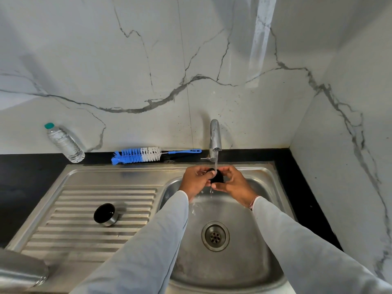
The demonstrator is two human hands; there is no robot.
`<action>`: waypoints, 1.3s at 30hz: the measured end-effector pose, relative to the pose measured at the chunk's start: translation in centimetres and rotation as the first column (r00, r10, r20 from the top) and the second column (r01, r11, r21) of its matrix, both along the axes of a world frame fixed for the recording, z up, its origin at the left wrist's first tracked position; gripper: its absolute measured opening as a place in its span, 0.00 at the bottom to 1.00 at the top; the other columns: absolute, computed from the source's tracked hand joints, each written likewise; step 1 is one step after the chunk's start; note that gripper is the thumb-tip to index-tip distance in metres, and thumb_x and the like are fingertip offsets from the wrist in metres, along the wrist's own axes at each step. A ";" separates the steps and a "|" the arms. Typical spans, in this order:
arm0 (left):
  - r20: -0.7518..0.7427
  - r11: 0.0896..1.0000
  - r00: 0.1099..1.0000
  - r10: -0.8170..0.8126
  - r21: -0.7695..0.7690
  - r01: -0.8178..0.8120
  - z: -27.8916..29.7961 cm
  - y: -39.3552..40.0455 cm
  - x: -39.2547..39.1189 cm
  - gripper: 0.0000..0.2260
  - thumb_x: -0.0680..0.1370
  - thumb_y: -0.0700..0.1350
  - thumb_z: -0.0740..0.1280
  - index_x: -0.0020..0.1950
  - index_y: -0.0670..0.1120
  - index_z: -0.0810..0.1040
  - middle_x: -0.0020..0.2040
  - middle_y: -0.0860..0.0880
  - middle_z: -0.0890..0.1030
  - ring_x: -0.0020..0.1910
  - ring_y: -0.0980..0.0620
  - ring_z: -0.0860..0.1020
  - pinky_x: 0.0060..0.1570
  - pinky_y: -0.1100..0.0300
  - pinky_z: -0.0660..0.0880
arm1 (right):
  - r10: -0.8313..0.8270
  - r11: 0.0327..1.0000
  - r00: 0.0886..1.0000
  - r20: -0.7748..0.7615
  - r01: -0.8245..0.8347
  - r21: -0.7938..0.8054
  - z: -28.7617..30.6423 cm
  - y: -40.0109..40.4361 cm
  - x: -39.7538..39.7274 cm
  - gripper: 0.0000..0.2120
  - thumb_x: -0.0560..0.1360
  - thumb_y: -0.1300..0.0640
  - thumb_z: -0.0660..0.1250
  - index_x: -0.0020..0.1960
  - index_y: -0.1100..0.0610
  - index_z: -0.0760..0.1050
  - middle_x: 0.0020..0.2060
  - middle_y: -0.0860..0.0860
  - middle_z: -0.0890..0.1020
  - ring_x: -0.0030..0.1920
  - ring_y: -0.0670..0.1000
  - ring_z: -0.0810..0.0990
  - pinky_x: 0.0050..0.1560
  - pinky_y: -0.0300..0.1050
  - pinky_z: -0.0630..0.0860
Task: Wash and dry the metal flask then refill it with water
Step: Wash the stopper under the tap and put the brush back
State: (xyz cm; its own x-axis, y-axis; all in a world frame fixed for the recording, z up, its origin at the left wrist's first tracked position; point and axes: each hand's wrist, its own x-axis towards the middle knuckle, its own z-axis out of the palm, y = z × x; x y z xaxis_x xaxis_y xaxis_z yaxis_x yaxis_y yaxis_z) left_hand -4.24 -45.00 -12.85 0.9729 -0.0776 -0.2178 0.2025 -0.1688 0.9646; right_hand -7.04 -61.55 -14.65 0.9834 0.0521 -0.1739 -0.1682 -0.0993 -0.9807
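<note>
Under the tap (215, 136), your left hand (196, 181) and right hand (233, 184) both pinch the black stopper (217, 177) (water running over it).

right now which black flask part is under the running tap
The small black stopper held by both hands; the steel-rimmed cup lid sits alone on the drainboard.

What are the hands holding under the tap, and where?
Both the left hand and right hand pinch a small black stopper by its opposite sides, under the stream.
</note>
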 end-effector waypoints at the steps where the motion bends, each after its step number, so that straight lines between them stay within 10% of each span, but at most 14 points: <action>1: -0.003 1.000 1.000 -0.004 0.008 0.004 -0.1 0.0 0.0 0.06 0.78 0.41 0.74 0.54 0.45 0.85 0.47 0.44 0.87 0.39 0.51 0.85 0.44 0.57 0.84 | -0.013 0.999 1.000 0.028 0.014 -0.042 0.1 0.0 0.0 0.29 0.65 0.65 0.82 0.60 0.51 0.74 0.59 0.51 0.80 0.61 0.54 0.81 0.62 0.53 0.80; 18: -0.321 0.981 0.946 0.035 -0.168 -0.093 0.2 -0.4 -0.9 0.10 0.85 0.38 0.61 0.53 0.40 0.82 0.42 0.40 0.85 0.39 0.47 0.83 0.43 0.56 0.84 | 0.048 0.893 0.971 0.232 0.062 -0.446 2.3 0.4 0.2 0.29 0.67 0.54 0.82 0.66 0.52 0.78 0.56 0.48 0.76 0.54 0.43 0.77 0.51 0.23 0.69; 30: -0.268 0.980 0.963 -0.036 -0.199 -0.019 -0.4 1.7 -2.7 0.08 0.80 0.42 0.71 0.52 0.38 0.84 0.41 0.38 0.87 0.37 0.46 0.86 0.43 0.56 0.85 | 0.238 0.805 0.964 0.117 -0.128 -0.579 3.5 -0.3 -1.2 0.27 0.69 0.51 0.81 0.65 0.48 0.77 0.58 0.46 0.82 0.58 0.48 0.79 0.62 0.46 0.78; 36: -0.126 0.969 0.987 -0.105 0.212 0.130 -2.6 4.1 -3.1 0.14 0.72 0.39 0.80 0.57 0.41 0.86 0.51 0.43 0.87 0.52 0.46 0.85 0.58 0.53 0.82 | 0.174 0.740 0.928 0.331 0.099 -0.665 3.7 0.0 -4.3 0.27 0.67 0.44 0.80 0.63 0.46 0.78 0.56 0.47 0.81 0.55 0.49 0.79 0.56 0.42 0.77; 39: -0.060 0.738 0.947 -0.316 0.611 0.286 -2.9 4.6 -3.7 0.21 0.73 0.45 0.79 0.65 0.47 0.83 0.61 0.47 0.85 0.60 0.49 0.82 0.65 0.54 0.76 | 0.285 0.630 0.903 0.321 0.076 -0.773 1.3 0.7 -4.9 0.25 0.72 0.48 0.77 0.68 0.47 0.76 0.61 0.52 0.78 0.59 0.54 0.79 0.61 0.51 0.79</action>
